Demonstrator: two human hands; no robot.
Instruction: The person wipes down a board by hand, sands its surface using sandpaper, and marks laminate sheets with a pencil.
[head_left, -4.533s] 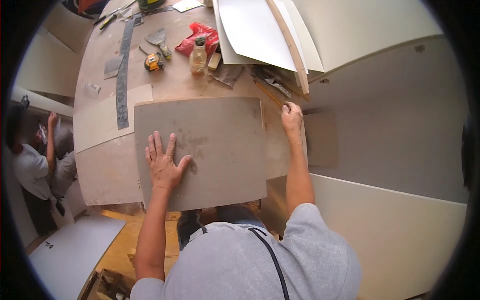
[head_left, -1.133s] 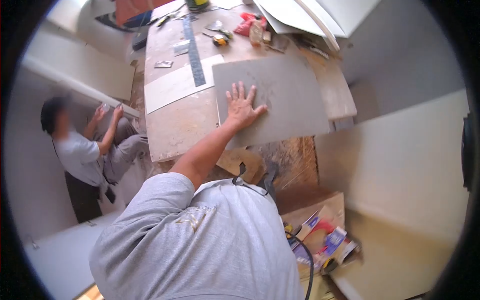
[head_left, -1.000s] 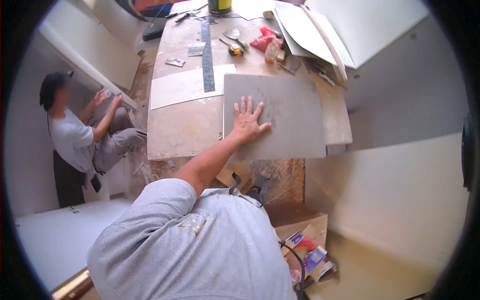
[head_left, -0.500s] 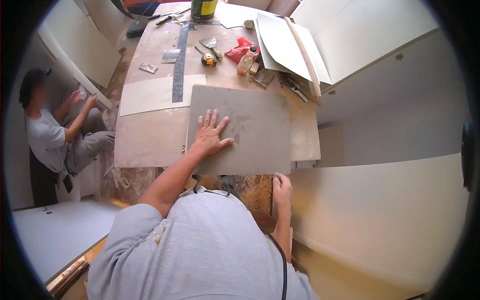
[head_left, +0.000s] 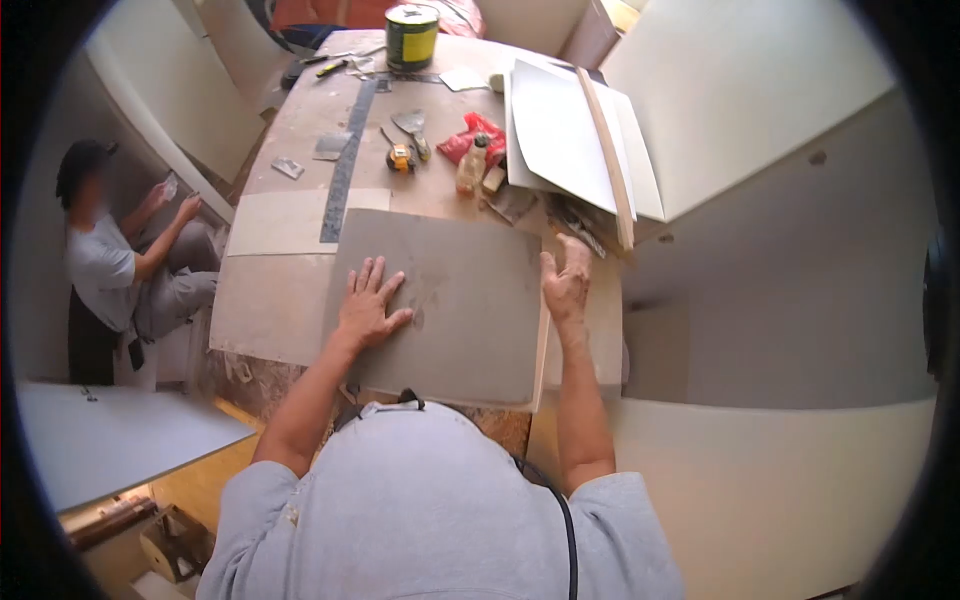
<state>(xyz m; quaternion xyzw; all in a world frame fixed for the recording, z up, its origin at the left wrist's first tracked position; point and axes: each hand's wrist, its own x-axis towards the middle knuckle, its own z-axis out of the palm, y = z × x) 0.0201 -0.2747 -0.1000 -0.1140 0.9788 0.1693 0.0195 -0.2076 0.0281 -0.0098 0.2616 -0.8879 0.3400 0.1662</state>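
Note:
A square grey board (head_left: pixel 440 345) lies on the worktable in front of me, its near edge close to my body. My left hand (head_left: pixel 372 308) rests flat on the board's left part with the fingers spread. Beside the board's right edge is my right hand (head_left: pixel 567 283), thumb apart and fingers stretched forward, with nothing visible in it. Just past its fingertips lie some hand tools (head_left: pixel 580 225), too cluttered to name. A wooden strip (head_left: pixel 606 160) lies across white sheets (head_left: pixel 560 130) close by.
On the table (head_left: pixel 265 315) lie a metal straightedge (head_left: pixel 345 180), a tape measure (head_left: pixel 400 158), a putty knife (head_left: pixel 412 130), a red plastic bag (head_left: pixel 475 135) and a bottle (head_left: pixel 471 168). A paint can (head_left: pixel 411 40) stands behind. Another person (head_left: pixel 110 260) sits at left. Large panels (head_left: pixel 780 480) flank the right.
My right hand has moved from the board's near right corner forward along its right side, toward the tools. My left hand stays on the board. The camera view has shifted.

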